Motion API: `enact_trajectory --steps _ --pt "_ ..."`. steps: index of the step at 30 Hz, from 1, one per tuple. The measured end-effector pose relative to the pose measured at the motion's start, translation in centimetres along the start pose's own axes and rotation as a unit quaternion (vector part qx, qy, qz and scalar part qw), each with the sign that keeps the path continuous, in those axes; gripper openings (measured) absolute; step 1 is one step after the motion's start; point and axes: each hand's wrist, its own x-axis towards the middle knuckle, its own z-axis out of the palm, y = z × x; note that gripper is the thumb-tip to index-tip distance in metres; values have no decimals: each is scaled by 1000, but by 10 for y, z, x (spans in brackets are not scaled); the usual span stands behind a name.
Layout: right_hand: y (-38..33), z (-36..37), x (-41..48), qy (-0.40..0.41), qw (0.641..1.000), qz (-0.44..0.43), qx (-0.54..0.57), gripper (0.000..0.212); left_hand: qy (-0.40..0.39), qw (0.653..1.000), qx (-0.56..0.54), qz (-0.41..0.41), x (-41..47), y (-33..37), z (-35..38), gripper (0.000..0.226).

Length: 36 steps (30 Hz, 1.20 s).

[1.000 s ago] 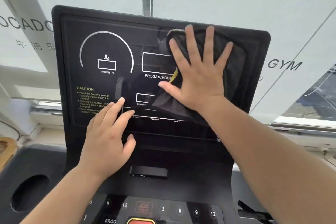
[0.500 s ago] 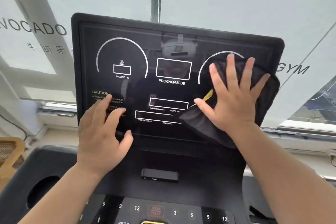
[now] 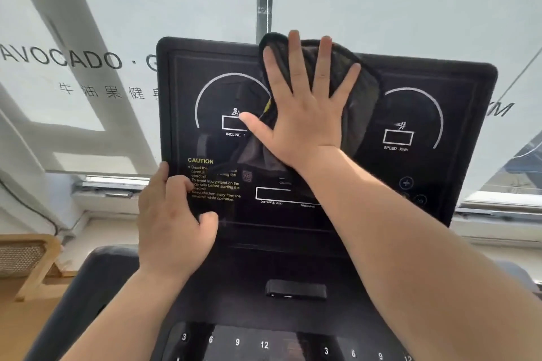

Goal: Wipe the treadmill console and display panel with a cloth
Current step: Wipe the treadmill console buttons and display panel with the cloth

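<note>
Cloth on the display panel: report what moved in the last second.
The right hand swept the cloth right across the display panel to the speed dial, then back to top centre, overlapping the upper edge. The left hand slid to the panel's lower-left edge. Right palm stays flat on the cloth.

The right hand (image 3: 305, 114) reaches up and forward, palm pressed flat and all five fingers straight and spread wide, on a bare right forearm (image 3: 396, 228) rising from the lower right, while the left hand (image 3: 173, 220) sits lower and to the left, fingers bent, thumb pointing sideways.
</note>
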Motion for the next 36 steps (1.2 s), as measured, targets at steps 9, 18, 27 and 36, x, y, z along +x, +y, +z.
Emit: enact_trajectory --steps 9,18,27,36 --pt "94 4 -51 -29 997 73 -23 91 -24 999 7 22 -4 -10 -1 40" --pt "29 -1 -9 -1 979 203 31 94 -21 997 -59 55 1 -27 -15 41" --pt "-69 11 7 5 997 -78 1 82 -11 991 -97 97 7 -39 -26 35" --pt "49 6 -39 -19 985 173 12 85 6 980 -170 101 14 -53 -23 22"
